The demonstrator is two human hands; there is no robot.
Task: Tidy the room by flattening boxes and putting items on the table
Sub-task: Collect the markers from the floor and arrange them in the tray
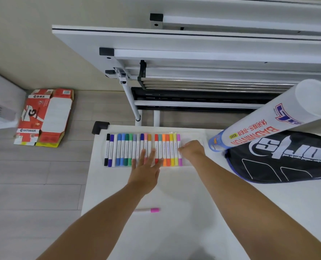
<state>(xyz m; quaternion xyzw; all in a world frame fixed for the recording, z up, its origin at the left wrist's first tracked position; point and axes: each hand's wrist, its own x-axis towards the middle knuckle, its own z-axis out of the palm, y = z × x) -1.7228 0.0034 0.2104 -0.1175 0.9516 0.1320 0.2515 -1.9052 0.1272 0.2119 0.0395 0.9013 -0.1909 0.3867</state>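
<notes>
Looking down from the head camera, we see the white counter [174, 231]. Near its far edge the set of felt-tip markers [126, 149] lies in a row in its clear plastic tray [193, 137]. Our left hand [146, 166] lies flat on the middle of the row, fingers straight and spread, pressing on the barrels. Our right hand [191, 150] sits at the right end with its fingers curled, tips at the lilac marker [178, 147]. Whether it pinches that marker or only nudges it we cannot tell. One loose pink-capped marker [150, 210] lies apart on the counter, nearer to us. To the right a badminton shuttlecock tube [259, 126] leans across a dark racket bag [287, 162]. On the floor to the left lies a flattened Gatorade box [43, 117], and folded white tables [193, 42] stand behind.

We judge the markers light, smooth and round, so apt to roll, and the tray thin and bendy. The loose marker is best pinched at mid-barrel. The tray is best held by both short ends and kept level.
</notes>
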